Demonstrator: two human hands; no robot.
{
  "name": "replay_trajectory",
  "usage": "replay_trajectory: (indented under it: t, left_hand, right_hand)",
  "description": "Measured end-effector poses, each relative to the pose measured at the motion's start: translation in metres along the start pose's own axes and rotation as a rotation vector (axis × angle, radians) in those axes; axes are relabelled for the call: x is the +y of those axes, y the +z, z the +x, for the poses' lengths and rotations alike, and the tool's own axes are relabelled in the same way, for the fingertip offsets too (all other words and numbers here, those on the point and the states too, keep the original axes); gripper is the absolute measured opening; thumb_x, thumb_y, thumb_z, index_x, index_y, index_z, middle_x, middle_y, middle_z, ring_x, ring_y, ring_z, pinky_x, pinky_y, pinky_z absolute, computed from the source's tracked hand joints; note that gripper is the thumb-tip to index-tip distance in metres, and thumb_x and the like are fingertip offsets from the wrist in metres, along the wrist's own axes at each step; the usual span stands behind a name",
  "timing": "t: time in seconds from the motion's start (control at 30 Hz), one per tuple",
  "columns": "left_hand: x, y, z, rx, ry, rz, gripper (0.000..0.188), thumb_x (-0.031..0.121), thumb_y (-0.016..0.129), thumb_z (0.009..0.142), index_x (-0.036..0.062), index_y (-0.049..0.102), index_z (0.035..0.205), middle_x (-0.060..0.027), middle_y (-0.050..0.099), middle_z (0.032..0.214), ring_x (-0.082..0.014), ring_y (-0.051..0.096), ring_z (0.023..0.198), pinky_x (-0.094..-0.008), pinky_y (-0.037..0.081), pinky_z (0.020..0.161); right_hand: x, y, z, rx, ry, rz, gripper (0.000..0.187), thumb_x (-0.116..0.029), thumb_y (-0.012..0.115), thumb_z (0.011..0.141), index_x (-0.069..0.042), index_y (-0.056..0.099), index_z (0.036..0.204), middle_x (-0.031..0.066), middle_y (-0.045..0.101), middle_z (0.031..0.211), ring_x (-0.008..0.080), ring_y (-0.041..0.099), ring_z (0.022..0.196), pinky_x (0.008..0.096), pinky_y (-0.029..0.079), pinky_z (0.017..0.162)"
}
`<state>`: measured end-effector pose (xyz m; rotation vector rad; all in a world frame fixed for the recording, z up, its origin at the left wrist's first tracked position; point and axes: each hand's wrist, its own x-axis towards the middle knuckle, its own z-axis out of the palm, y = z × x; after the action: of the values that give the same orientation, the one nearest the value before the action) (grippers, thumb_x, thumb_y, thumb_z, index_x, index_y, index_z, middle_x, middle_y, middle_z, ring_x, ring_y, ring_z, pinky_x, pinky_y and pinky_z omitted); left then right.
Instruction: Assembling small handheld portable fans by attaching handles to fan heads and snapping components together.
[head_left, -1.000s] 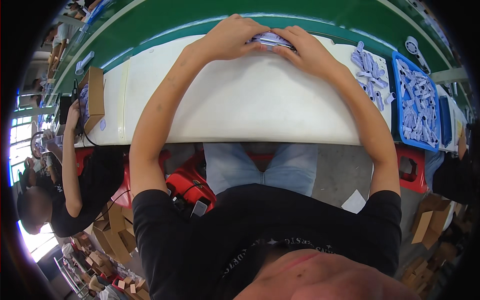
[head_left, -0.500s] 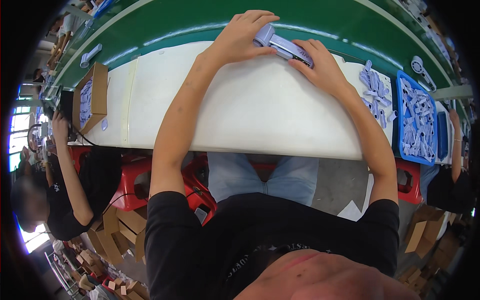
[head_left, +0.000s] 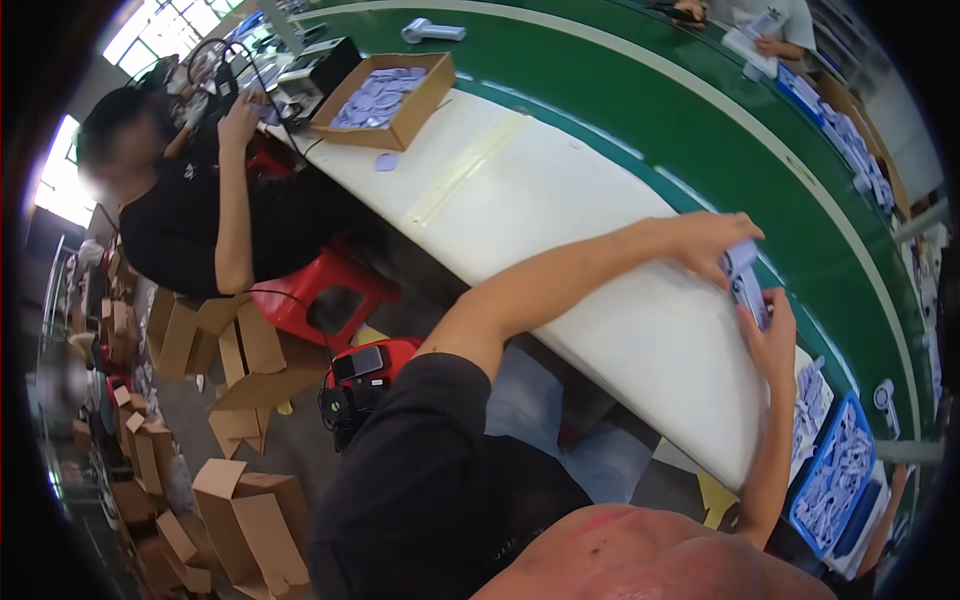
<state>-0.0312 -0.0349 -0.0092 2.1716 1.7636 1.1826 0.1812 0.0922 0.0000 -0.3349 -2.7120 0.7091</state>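
A lavender plastic handheld device (head_left: pixel 743 272) with a rounded head and long handle is held at the far edge of the white work table (head_left: pixel 600 190). My left hand (head_left: pixel 712 242) closes round its rounded head. Lower on the handle, the fingers of my right hand (head_left: pixel 774 335) grip the other end. Small details on its face are too blurred to make out. Nearest to my right forearm lies a pile of loose lavender parts (head_left: pixel 808 400).
Beyond the table runs a green conveyor (head_left: pixel 600 95) carrying similar devices (head_left: pixel 434 32). A blue basket (head_left: pixel 805 535) of lavender parts stands at right, and a cardboard box (head_left: pixel 422 108) of flat lavender pieces at far left. A co-worker (head_left: pixel 240 220) sits left, near a red stool (head_left: pixel 325 285).
The whole view has turned left, so the table now slants and my hands appear farther right. Both hands keep hold of the device. The co-worker at left shows more fully.
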Motion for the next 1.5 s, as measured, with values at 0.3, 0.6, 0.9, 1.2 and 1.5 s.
replay_trajectory:
  t: [0.3, 0.6, 0.9, 1.2, 1.5]
  left_hand:
    - [0.004, 0.002, 0.01, 0.273, -0.028, 0.149, 0.08, 0.022, 0.08, 0.067, -0.001, 0.038, 0.131, -0.0171, 0.045, 0.126, -0.0338, 0.049, 0.115, -0.0404, 0.044, 0.093]
    - [-0.029, 0.001, 0.007, 0.404, -0.254, 0.213, 0.044, 0.016, 0.065, 0.079, 0.0025, 0.049, 0.117, -0.0143, 0.05, 0.111, -0.0294, 0.052, 0.106, -0.0391, 0.042, 0.086]
    - [-0.039, 0.008, 0.001, 0.316, -0.247, 0.203, 0.031, 0.011, 0.062, 0.076, 0.0054, 0.055, 0.106, -0.0122, 0.054, 0.102, -0.0268, 0.055, 0.102, -0.0392, 0.041, 0.086]
    - [-0.043, 0.007, 0.006, 0.327, -0.221, 0.104, 0.025, 0.015, 0.064, 0.079, 0.006, 0.058, 0.102, -0.0137, 0.057, 0.105, -0.0309, 0.058, 0.099, -0.0399, 0.047, 0.084]
    - [-0.04, 0.005, -0.001, 0.276, -0.263, -0.015, 0.021, 0.012, 0.063, 0.082, 0.0058, 0.061, 0.102, -0.0107, 0.054, 0.108, -0.0275, 0.058, 0.098, -0.036, 0.048, 0.084]
  right_hand:
    - [0.005, 0.001, 0.023, 0.128, 0.07, -0.086, 0.029, -0.026, 0.059, 0.091, 0.001, 0.051, 0.097, 0.0201, 0.056, 0.08, 0.0324, 0.053, 0.07, 0.0392, 0.044, 0.066]
    - [0.1, -0.004, 0.169, 0.17, -0.003, -0.497, 0.04, -0.037, 0.053, 0.094, 0.002, 0.046, 0.09, 0.0276, 0.059, 0.084, 0.0451, 0.057, 0.077, 0.0506, 0.044, 0.066]
    - [0.186, 0.04, 0.272, 0.326, 0.272, -0.631, 0.063, -0.054, 0.047, 0.091, 0.008, 0.05, 0.102, 0.0302, 0.062, 0.098, 0.0463, 0.06, 0.093, 0.052, 0.047, 0.081]
    - [0.15, 0.041, 0.256, 0.303, 0.329, -0.666, 0.054, -0.045, 0.06, 0.085, -0.001, 0.049, 0.115, 0.0239, 0.059, 0.115, 0.0424, 0.056, 0.107, 0.0533, 0.048, 0.086]
    - [0.155, 0.037, 0.223, 0.407, 0.326, -0.547, 0.045, -0.041, 0.059, 0.087, -0.003, 0.051, 0.111, 0.0209, 0.061, 0.108, 0.0392, 0.058, 0.102, 0.049, 0.049, 0.084]
